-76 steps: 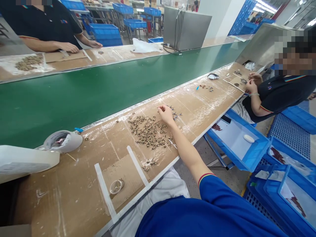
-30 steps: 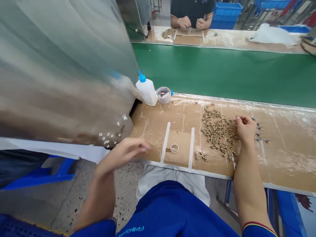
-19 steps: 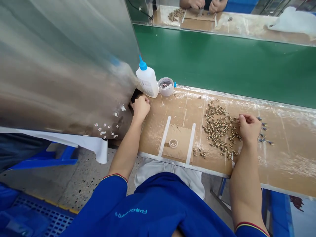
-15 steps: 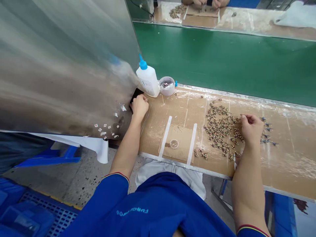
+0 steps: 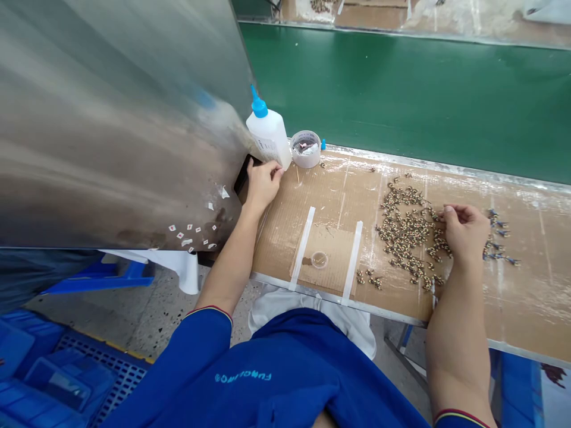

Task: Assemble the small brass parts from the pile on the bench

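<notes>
Well, our left hand (image 5: 263, 187) sits curled just beside the glue bottle (image 5: 269, 134); our right hand (image 5: 466, 233) lies on the cardboard-topped bench (image 5: 526, 303), its fingers (image 5: 452, 210) loosely curved at the edge of the small brass-coloured beads (image 5: 408, 235); whether they pinch one, we cannot tell.

Left hand (image 5: 263, 185) curled tightly at the table's (image 5: 526, 303) far left corner; right hand (image 5: 466, 233) loosely cupped, palm down, well to the right.

Bright, even light, soft shadows (faint glare on the steel panel (image 5: 111, 131)), bowed edges.
</notes>
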Motion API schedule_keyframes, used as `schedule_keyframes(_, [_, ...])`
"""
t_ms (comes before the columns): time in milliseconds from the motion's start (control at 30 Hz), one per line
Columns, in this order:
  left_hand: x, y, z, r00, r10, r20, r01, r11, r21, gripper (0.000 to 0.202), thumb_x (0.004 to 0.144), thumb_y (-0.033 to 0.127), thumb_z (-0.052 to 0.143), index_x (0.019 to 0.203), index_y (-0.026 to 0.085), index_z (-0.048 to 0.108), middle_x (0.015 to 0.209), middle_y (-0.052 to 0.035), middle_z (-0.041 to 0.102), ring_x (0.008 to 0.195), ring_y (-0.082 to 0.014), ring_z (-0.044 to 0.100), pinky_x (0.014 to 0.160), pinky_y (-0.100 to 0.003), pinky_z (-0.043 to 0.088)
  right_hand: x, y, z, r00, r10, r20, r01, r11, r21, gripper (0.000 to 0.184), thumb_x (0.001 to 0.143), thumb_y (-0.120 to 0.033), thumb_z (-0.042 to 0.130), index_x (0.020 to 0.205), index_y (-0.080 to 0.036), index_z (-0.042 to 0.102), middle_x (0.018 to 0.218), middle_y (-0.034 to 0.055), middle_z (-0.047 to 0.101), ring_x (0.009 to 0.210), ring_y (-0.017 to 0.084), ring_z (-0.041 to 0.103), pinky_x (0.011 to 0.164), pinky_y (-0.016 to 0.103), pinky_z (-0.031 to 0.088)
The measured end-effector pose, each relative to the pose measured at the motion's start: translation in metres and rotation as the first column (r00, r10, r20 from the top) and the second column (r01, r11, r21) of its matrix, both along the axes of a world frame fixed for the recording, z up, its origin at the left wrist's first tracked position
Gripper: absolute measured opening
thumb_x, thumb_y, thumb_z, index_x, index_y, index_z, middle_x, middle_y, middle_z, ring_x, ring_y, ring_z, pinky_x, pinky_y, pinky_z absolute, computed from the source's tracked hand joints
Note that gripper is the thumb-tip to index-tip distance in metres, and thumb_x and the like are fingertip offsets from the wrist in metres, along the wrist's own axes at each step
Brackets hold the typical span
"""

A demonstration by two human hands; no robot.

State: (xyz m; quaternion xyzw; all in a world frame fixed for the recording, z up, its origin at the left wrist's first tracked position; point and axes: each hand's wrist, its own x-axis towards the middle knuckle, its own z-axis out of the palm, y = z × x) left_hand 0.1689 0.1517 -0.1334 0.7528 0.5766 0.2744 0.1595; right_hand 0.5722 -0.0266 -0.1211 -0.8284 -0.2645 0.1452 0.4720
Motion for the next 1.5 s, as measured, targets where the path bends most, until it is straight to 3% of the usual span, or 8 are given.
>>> schedule_keyframes(233, [0.022, -0.020, -0.010, 0.950, -0.250, 0.188, 0.269, 0.959, -0.087, 0.009, 0.084, 0.022, 0.072, 0.083, 0.020, 0.080, 0.087, -0.0040, 0.077, 0.077, -0.0174, 0.065, 0.080, -0.032, 0.051, -0.005, 0.001, 0.004, 1.000, -0.013, 0.002, 0.013, 1.000, -0.022, 0.024, 0.077, 0.001, 0.064, 0.068, -0.021, 0.063, 0.062, 0.0006, 0.062, 0.059, 0.018, 0.059, 0.072, 0.036, 0.051])
schedule_keyframes(533, [0.041, -0.041, -0.007, 0.891, -0.292, 0.348, 0.375, 0.905, -0.201, 0.006, 0.090, 0.018, 0.065, 0.087, 0.017, 0.070, 0.080, -0.0020, 0.076, 0.076, -0.0155, 0.069, 0.076, -0.028, 0.051, -0.009, 0.002, 0.009, 0.999, -0.005, -0.032, 0.005, 1.000, -0.009, 0.023, 0.076, 0.001, 0.061, 0.070, -0.021, 0.061, 0.059, -0.0021, 0.060, 0.056, 0.016, 0.059, 0.070, 0.034, 0.050])
schedule_keyframes(767, [0.060, -0.051, -0.005, 0.720, -0.413, 0.558, 0.616, 0.751, -0.238, 0.007, 0.096, 0.013, 0.050, 0.099, 0.019, 0.053, 0.094, -0.0059, 0.079, 0.079, -0.0127, 0.074, 0.076, -0.025, 0.055, -0.008, 0.002, 0.015, 1.000, 0.005, -0.006, -0.004, 0.978, 0.207, 0.009, 0.073, -0.011, 0.060, 0.075, -0.019, 0.065, 0.062, -0.0003, 0.063, 0.054, 0.013, 0.056, 0.057, 0.028, 0.043])
schedule_keyframes(867, [0.073, -0.046, -0.006, 0.691, -0.463, 0.555, 0.663, 0.713, -0.229, 0.004, 0.093, 0.016, 0.057, 0.092, 0.017, 0.061, 0.090, -0.0053, 0.076, 0.082, -0.0142, 0.072, 0.079, -0.027, 0.055, -0.019, 0.008, 0.022, 0.994, 0.080, 0.069, -0.100, 0.928, 0.360, 0.007, 0.074, -0.024, 0.064, 0.078, -0.019, 0.066, 0.064, 0.0013, 0.064, 0.055, 0.014, 0.056, 0.054, 0.028, 0.042])
schedule_keyframes(1000, [0.086, -0.034, -0.011, 0.715, -0.440, 0.543, 0.616, 0.764, -0.192, 0.004, 0.083, 0.019, 0.072, 0.082, 0.017, 0.074, 0.087, -0.0045, 0.072, 0.080, -0.0139, 0.065, 0.080, -0.030, 0.052, -0.050, 0.014, 0.040, 0.928, 0.338, 0.159, -0.373, 0.865, 0.336, 0.020, 0.078, -0.037, 0.070, 0.086, -0.019, 0.070, 0.069, 0.0020, 0.066, 0.062, 0.015, 0.062, 0.058, 0.030, 0.048])
schedule_keyframes(1100, [0.083, -0.028, -0.015, 0.697, -0.352, 0.624, 0.598, 0.766, -0.235, 0.008, 0.084, 0.024, 0.076, 0.083, 0.016, 0.078, 0.083, -0.0038, 0.072, 0.072, -0.0118, 0.060, 0.073, -0.028, 0.049, -0.072, 0.013, 0.046, 0.835, 0.536, 0.123, -0.549, 0.802, 0.237, 0.022, 0.083, -0.040, 0.072, 0.092, -0.020, 0.073, 0.075, 0.0029, 0.070, 0.066, 0.015, 0.064, 0.061, 0.030, 0.050])
schedule_keyframes(1233, [0.070, -0.028, -0.018, 0.598, -0.148, 0.788, 0.649, 0.666, -0.368, 0.022, 0.083, 0.034, 0.083, 0.088, 0.014, 0.076, 0.077, -0.0026, 0.071, 0.059, -0.0079, 0.054, 0.058, -0.024, 0.045, -0.094, 0.008, 0.030, 0.678, 0.735, 0.016, -0.731, 0.672, 0.116, 0.028, 0.091, -0.051, 0.069, 0.092, -0.024, 0.073, 0.075, 0.0011, 0.071, 0.066, 0.015, 0.064, 0.060, 0.028, 0.051])
schedule_keyframes(1500, [0.062, -0.032, -0.020, 0.496, 0.005, 0.869, 0.759, 0.483, -0.436, 0.053, 0.071, 0.051, 0.094, 0.091, 0.012, 0.065, 0.088, -0.0107, 0.079, 0.072, -0.0143, 0.074, 0.068, -0.024, 0.060, -0.131, 0.002, 0.008, 0.120, 0.971, -0.207, -0.985, 0.142, 0.095, 0.026, 0.099, -0.043, 0.063, 0.106, -0.020, 0.074, 0.095, 0.0060, 0.077, 0.081, 0.017, 0.069, 0.070, 0.030, 0.055])
